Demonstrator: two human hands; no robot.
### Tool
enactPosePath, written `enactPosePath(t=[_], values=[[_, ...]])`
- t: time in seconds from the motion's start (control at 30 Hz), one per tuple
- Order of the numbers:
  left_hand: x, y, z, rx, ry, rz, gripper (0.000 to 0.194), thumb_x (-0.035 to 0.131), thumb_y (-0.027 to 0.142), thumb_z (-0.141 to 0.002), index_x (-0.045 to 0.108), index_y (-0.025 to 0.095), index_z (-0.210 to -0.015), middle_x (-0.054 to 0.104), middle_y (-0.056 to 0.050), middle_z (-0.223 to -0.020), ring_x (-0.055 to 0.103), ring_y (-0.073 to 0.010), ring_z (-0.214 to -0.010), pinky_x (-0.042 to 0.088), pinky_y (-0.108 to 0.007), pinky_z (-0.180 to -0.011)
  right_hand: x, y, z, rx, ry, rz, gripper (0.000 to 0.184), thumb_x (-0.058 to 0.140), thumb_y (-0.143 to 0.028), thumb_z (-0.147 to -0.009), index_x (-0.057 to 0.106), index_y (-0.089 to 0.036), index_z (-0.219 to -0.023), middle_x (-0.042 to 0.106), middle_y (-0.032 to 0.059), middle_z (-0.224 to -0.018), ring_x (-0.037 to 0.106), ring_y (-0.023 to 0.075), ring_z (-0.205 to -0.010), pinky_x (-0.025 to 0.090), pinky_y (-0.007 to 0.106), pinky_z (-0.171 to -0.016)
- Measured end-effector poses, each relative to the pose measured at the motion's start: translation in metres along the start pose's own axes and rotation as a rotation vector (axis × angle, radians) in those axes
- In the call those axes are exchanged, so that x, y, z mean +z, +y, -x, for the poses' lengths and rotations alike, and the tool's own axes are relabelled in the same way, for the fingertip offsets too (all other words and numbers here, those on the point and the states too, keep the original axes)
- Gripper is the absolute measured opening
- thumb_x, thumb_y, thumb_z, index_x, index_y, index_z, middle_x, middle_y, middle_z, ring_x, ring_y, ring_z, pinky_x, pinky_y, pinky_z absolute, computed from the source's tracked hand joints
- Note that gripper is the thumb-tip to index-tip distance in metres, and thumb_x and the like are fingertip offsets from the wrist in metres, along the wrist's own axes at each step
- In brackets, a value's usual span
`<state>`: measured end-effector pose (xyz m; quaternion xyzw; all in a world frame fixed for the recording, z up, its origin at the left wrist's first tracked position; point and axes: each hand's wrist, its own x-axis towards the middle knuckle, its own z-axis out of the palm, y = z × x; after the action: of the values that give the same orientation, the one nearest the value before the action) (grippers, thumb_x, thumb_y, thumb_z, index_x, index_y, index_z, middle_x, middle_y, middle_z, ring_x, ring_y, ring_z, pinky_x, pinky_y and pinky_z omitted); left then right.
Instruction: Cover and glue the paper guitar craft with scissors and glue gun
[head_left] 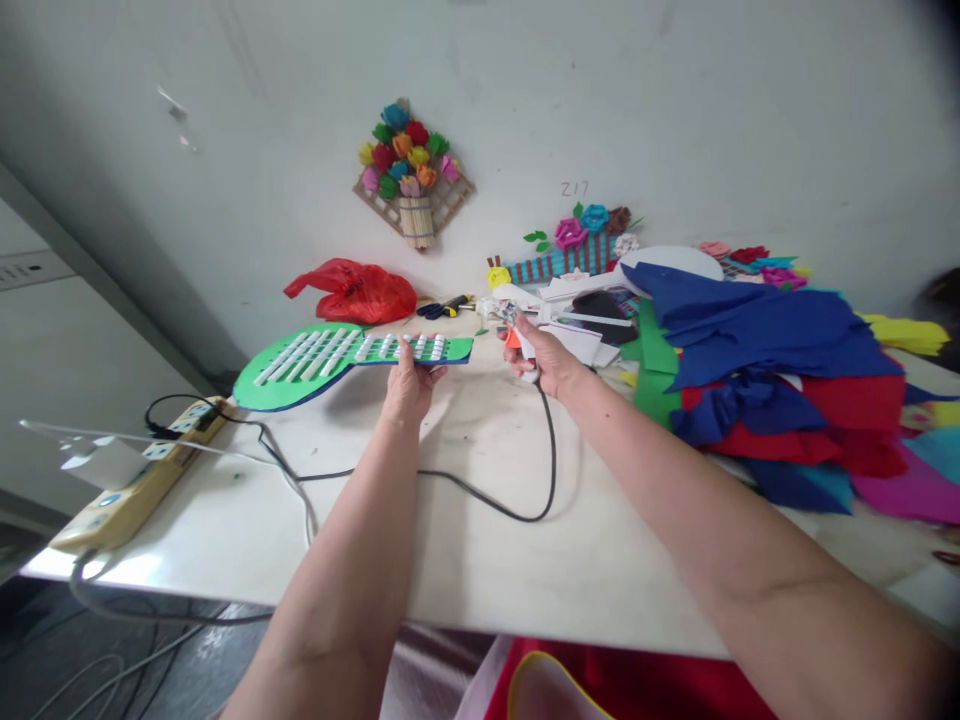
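Observation:
My left hand (pixel 412 378) is closed on the neck of a green paper guitar (pixel 306 345), thumb on top and fingers beneath. The guitar has a blue underside, slanted white strips on its round body and small white rolls along its neck. It is held a little above the table, body to the left. In my right hand (pixel 551 362) is a white glue gun (pixel 527 347) with an orange trigger, mostly hidden by my fingers. A black cord (pixel 553 450) hangs from it. The glue gun is right of the neck's end, apart from it.
A yellowish power strip (pixel 139 480) with plugs and cords lies at the left table edge. Behind are a red plastic bag (pixel 367 290) and scissors (pixel 444 308). Coloured paper (pixel 772 330) is piled on the right. A paper flower basket (pixel 415 170) hangs on the wall.

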<state>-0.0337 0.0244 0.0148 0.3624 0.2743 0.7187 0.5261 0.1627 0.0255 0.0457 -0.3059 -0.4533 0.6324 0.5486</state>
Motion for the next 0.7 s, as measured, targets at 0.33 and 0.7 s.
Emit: enactPosePath(t=[0.33, 0.7], values=[[0.002, 0.005, -0.001, -0.012, 0.105, 0.072, 0.035, 0.055, 0.049, -0.079, 0.057, 0.017, -0.093, 0.068, -0.006, -0.091, 0.065, -0.0126, -0.072, 0.053, -0.021, -0.062, -0.010, 0.008, 0.000, 0.158, -0.265, 0.137, 0.049, 0.060, -0.063, -0.068, 0.058, -0.014, -0.076, 0.053, -0.0029, -0.050, 0.026, 0.0022, -0.032, 0.031, 0.017, -0.034], [0.002, 0.009, -0.002, 0.028, 0.178, 0.230, 0.026, 0.049, 0.038, -0.086, 0.056, 0.013, -0.089, 0.067, -0.007, -0.089, 0.065, -0.0158, -0.086, 0.054, -0.033, -0.078, -0.018, 0.004, 0.001, 0.142, -0.314, 0.221, 0.048, 0.057, -0.061, -0.073, 0.059, -0.013, -0.078, 0.052, -0.0028, -0.050, 0.028, 0.0021, -0.032, 0.032, 0.017, -0.033]])
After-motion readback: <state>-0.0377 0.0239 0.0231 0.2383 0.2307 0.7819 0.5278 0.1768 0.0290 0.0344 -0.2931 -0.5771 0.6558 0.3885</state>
